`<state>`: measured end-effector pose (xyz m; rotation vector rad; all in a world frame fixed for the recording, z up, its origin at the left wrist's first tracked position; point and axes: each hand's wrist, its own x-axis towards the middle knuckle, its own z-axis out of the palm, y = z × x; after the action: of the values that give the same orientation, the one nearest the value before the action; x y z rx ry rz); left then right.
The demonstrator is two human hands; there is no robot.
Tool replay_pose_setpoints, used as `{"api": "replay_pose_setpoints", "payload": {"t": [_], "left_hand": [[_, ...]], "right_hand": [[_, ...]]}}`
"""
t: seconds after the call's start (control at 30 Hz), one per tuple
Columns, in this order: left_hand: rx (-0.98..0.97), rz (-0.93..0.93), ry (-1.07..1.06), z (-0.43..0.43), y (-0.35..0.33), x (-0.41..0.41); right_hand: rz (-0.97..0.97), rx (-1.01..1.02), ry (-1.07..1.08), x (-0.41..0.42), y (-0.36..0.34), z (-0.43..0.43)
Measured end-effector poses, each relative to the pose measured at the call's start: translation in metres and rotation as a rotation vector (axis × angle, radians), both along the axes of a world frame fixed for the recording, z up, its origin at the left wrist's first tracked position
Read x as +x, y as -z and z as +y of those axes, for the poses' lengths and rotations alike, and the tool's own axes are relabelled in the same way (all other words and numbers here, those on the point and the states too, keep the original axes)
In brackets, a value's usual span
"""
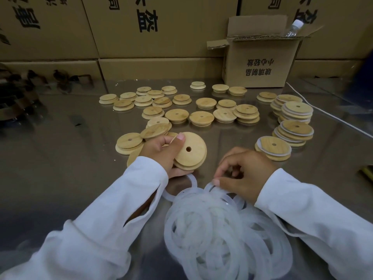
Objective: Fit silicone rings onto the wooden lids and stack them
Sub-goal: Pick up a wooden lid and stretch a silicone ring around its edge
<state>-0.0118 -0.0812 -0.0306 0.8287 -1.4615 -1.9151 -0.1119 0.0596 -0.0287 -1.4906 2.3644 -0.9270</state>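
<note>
A wooden lid was gripped in the left hand, just beyond the near pile of silicone rings, from which one ring was pinched by the right hand. Tangled neighbours might be dragged along, or the ring seated unevenly.

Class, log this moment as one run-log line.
left hand: grips round wooden lid | right hand: pinches translucent silicone ring | step: ring unfitted

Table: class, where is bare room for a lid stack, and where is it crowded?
Bare: the table left of the loose lids; also between the ringed stacks and the right sleeve. Crowded: the middle, and the silicone ring pile.
</note>
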Motion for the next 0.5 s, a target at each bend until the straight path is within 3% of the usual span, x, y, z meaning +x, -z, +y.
{"api": "replay_pose_setpoints", "payload": {"t": [0.2,0.33,0.5], "left_hand": [[-0.007,0.025,0.016,0.001,0.000,0.001],[-0.049,0.083,0.120,0.001,-0.001,0.004],[-0.104,0.095,0.337,0.007,-0.001,0.007]], "right_hand": [[0.072,-0.010,-0.049,0.003,-0.005,0.001],[0.085,-0.348,-0.003,-0.001,-0.014,0.004],[-0.099,-0.619,0.022,0.002,-0.015,0.004]]}}
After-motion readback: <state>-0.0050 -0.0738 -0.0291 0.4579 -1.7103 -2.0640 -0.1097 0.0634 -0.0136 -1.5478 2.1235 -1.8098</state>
